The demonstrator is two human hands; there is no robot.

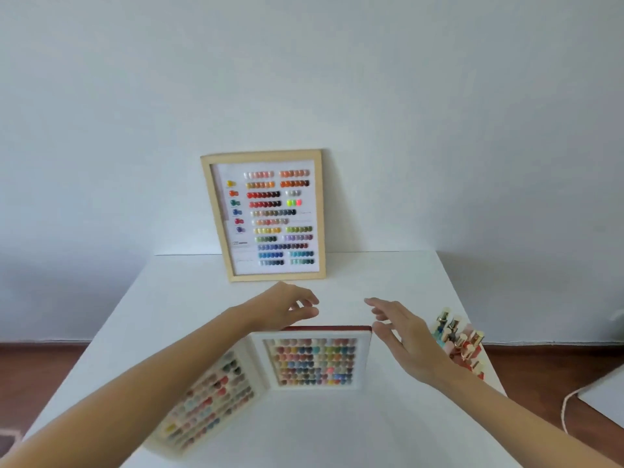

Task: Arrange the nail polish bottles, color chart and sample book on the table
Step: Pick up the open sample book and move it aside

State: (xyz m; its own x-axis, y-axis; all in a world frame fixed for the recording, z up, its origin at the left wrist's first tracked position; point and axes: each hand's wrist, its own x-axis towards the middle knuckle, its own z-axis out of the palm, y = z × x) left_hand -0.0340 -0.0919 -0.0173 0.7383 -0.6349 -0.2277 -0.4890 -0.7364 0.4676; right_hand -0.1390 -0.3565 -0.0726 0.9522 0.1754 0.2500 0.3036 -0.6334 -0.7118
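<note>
A wood-framed color chart (266, 216) leans upright against the wall at the back of the white table (388, 275). The sample book (312, 361) stands open in the table's middle, its pages full of colored nail swatches, the left page (209, 403) folded toward me. My left hand (290, 304) hovers just behind the book's top edge, fingers loosely curled, holding nothing. My right hand (401, 329) is spread beside the book's right edge, not touching it. Several nail polish bottles (461, 339) with gold caps cluster at the table's right edge.
A white wall rises behind the table. Brown floor shows on both sides. A white cord (567, 410) and a white surface corner (604, 396) lie at the lower right.
</note>
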